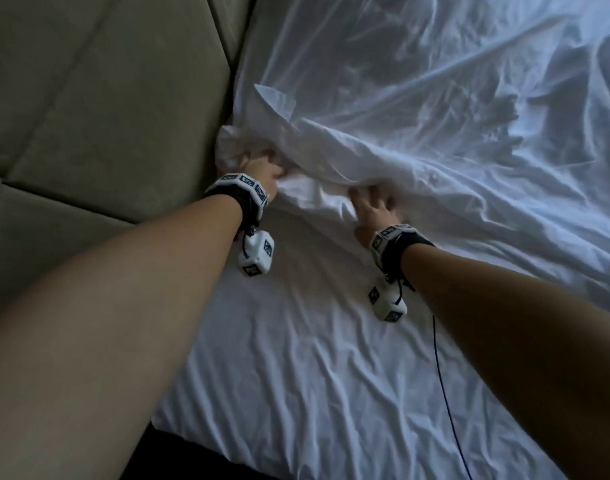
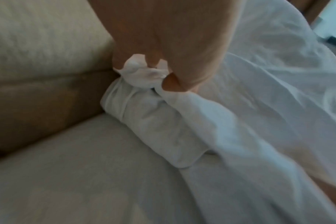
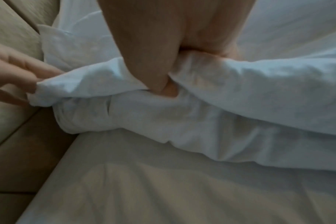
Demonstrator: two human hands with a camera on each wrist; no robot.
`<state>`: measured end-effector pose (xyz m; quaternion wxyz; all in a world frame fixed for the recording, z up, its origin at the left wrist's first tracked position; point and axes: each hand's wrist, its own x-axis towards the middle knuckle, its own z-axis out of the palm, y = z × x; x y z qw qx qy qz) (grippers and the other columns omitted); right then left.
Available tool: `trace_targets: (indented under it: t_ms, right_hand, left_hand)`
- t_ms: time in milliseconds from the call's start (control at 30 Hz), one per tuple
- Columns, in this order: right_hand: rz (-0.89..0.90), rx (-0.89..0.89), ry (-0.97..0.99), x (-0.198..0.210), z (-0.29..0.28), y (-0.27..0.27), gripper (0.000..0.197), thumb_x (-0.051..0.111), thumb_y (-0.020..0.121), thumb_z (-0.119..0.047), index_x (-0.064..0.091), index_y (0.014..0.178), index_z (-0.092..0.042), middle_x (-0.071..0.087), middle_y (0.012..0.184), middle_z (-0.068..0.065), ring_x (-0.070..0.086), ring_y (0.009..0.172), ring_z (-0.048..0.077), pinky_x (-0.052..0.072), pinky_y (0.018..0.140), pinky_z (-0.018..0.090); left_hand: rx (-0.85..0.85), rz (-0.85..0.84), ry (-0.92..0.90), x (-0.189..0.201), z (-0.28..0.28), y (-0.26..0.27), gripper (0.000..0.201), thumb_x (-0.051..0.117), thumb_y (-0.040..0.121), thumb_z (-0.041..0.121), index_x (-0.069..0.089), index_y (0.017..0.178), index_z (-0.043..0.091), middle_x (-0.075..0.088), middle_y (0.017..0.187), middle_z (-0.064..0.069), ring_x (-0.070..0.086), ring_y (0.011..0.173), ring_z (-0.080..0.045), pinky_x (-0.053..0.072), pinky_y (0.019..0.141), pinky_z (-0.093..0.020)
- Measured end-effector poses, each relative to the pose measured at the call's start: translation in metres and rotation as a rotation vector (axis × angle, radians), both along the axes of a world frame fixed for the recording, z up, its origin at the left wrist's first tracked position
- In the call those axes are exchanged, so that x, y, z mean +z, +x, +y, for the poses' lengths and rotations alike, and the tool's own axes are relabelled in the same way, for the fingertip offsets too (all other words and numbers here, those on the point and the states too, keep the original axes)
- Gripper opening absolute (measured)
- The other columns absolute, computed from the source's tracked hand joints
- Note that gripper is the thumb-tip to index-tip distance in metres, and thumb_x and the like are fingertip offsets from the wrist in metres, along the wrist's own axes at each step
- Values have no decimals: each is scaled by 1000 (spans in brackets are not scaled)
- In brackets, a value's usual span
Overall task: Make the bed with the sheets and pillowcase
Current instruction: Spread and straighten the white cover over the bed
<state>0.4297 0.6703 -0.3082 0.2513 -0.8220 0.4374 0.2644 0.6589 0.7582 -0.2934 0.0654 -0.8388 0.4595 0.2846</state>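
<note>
A white top sheet point(image 1: 418, 109) lies rumpled over the far part of the bed, its near edge bunched into a thick fold point(image 1: 359, 157). My left hand point(image 1: 260, 168) grips the fold's end beside the headboard; in the left wrist view a wad of the sheet point(image 2: 142, 71) sticks out between my fingers point(image 2: 163, 50). My right hand point(image 1: 373, 206) holds the same fold further right, thumb point(image 3: 153, 69) under it and fingers over it. The fitted sheet point(image 1: 314, 358) covers the mattress in front of the fold. No pillowcase is in view.
A padded beige headboard point(image 1: 99, 98) runs along the left, tight against the mattress edge. A thin black cable point(image 1: 442, 393) hangs from my right wrist across the fitted sheet. A dark gap shows at the bed's near corner point(image 1: 179, 452).
</note>
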Motion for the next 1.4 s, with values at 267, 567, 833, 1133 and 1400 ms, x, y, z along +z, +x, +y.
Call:
trace_targets:
  t_ms: [267,567,833,1133,1400]
  right_hand:
    - [-172,44,-166,3,-5,9,118,75,66,-60,-7,149,-44,-22,158,-8,-20,146,25,2,103,77]
    - [-63,77,-46,-28,-10,18,142,81,50,-66,-28,140,-49,-44,148,-8,-35,140,30,-1,88,86]
    - [-80,25,-51,-81,-25,29,112,71,78,-41,-22,137,-56,-29,154,-15,-26,143,30,3,85,88]
    - [-193,134,-45,-32,-26,12,73,59,83,-29,20,143,-43,44,140,12,55,114,46,47,93,49]
    - [-279,148,-105,66,-15,-31,60,54,90,-19,36,143,-41,56,130,4,57,113,33,44,88,38]
  left_hand:
    - [875,176,-345,12,18,-14,51,51,83,47,63,117,11,59,124,-13,55,115,-33,46,95,-35]
    - [1131,654,-231,-39,4,-12,80,46,85,71,40,142,15,46,141,-2,47,123,-23,34,98,-27]
    - [1207,765,-336,-92,9,-3,103,68,65,69,39,146,13,44,146,-2,45,131,-25,39,94,-25]
    - [1349,792,-457,-43,14,-20,75,67,87,28,30,147,3,42,147,-16,49,129,-33,48,64,-29]
    - [1402,678,-758,68,2,-49,112,78,46,65,42,142,23,53,134,-6,54,117,-29,43,102,-41]
